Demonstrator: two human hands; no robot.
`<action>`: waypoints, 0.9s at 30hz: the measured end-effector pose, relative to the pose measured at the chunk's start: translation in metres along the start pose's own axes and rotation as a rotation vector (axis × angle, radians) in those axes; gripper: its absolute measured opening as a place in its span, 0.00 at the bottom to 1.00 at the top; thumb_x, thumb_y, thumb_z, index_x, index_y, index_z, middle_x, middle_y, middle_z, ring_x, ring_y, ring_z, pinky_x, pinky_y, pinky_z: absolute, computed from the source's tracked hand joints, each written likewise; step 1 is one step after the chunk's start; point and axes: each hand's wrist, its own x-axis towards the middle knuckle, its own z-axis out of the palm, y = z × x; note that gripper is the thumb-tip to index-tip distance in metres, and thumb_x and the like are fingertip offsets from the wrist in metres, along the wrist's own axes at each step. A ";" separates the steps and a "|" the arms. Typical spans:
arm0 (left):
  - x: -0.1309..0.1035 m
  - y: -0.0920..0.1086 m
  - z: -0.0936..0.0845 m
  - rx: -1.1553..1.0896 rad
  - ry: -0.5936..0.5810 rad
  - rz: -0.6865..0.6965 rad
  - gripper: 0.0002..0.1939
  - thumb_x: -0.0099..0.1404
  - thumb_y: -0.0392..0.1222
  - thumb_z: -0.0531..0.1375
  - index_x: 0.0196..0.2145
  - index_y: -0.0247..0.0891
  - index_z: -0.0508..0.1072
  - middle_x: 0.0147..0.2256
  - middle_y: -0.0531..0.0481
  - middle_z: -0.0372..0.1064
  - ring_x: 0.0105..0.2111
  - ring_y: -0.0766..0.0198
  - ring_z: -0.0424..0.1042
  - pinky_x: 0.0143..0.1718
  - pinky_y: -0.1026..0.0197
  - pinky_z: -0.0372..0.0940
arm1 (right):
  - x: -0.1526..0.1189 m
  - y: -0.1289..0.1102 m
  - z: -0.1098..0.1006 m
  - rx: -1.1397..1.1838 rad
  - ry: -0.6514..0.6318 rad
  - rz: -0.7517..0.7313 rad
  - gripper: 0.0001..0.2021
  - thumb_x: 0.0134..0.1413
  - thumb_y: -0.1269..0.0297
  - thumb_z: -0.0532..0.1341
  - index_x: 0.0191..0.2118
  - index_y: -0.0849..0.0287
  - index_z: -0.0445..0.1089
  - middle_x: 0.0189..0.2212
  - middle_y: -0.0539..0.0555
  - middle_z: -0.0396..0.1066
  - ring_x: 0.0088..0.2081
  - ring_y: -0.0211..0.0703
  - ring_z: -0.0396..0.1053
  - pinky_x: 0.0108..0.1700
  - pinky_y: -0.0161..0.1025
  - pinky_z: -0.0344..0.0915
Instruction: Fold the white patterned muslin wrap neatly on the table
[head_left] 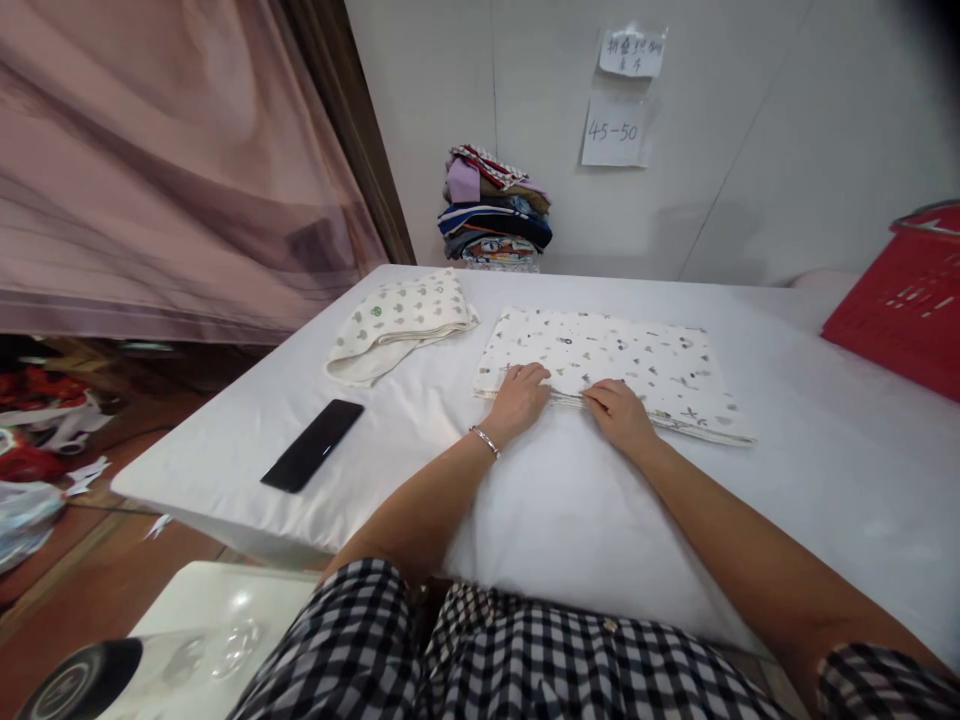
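A white cloth [600,345] with a small grey and green print lies folded in layers on the white-covered table. My left hand [523,398], a bracelet on its wrist, is closed on the cloth's near edge with fingers bent over it. Just to its right, my right hand [616,410] pinches the same layered edge between thumb and fingers. The undersides of both hands are hidden. Left of this cloth rests a second folded cream cloth [409,315] with a grey-green print, one corner loosely turned; neither hand touches it.
A black phone [313,446] lies on the table [420,440] at the left. Folded clothes are stacked [495,215] by the wall, and a red basket [904,300] stands at the right. A clear bottle [150,665] is on a white stool [225,590] at lower left.
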 end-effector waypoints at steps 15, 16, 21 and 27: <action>-0.006 0.001 0.001 -0.066 0.040 0.012 0.10 0.69 0.35 0.51 0.34 0.38 0.71 0.48 0.45 0.69 0.53 0.57 0.63 0.53 0.51 0.59 | -0.001 -0.001 -0.003 -0.072 -0.084 -0.077 0.12 0.61 0.63 0.55 0.41 0.57 0.75 0.40 0.59 0.72 0.42 0.50 0.66 0.46 0.49 0.63; -0.006 0.001 0.001 -0.069 0.039 0.010 0.09 0.69 0.35 0.51 0.34 0.38 0.70 0.48 0.45 0.69 0.53 0.57 0.63 0.53 0.51 0.59 | -0.001 -0.001 -0.002 -0.068 -0.075 -0.075 0.12 0.61 0.63 0.55 0.40 0.58 0.75 0.40 0.59 0.72 0.41 0.50 0.66 0.46 0.49 0.63; -0.007 0.001 0.000 -0.047 0.037 0.009 0.08 0.69 0.34 0.51 0.34 0.37 0.69 0.48 0.45 0.69 0.52 0.57 0.64 0.52 0.52 0.60 | 0.000 0.001 0.000 -0.029 -0.021 -0.080 0.11 0.61 0.65 0.54 0.38 0.57 0.76 0.38 0.58 0.73 0.40 0.49 0.67 0.44 0.47 0.65; -0.006 0.001 0.001 0.021 0.056 0.010 0.09 0.70 0.34 0.50 0.36 0.37 0.69 0.48 0.44 0.69 0.52 0.58 0.63 0.52 0.54 0.59 | -0.001 0.003 0.002 -0.039 -0.007 -0.108 0.12 0.62 0.66 0.54 0.37 0.58 0.76 0.37 0.58 0.73 0.40 0.48 0.67 0.43 0.46 0.65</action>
